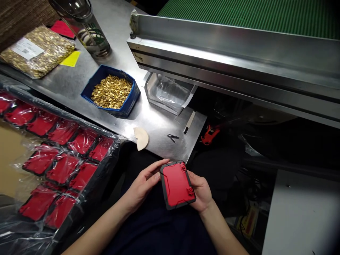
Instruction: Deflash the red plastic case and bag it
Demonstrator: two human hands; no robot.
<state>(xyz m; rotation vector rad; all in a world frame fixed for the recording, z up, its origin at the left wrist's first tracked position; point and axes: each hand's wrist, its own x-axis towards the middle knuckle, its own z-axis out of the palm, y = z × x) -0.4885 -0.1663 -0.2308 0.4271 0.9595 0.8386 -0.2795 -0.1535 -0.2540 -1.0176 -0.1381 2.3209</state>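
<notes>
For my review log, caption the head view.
Left hand and right hand hold a red-black part before a metal bench bearing a blue bin of gold pieces.

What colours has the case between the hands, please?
The case is red with black edges; the head view shows it.

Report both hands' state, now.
Left hand: at the left edge of the red-and-black rectangular plastic-looking case; grip cannot be told.
Right hand: closed, holding that case's right side.

A head-worn camera looks forward and down over the bench [159,124].
</notes>
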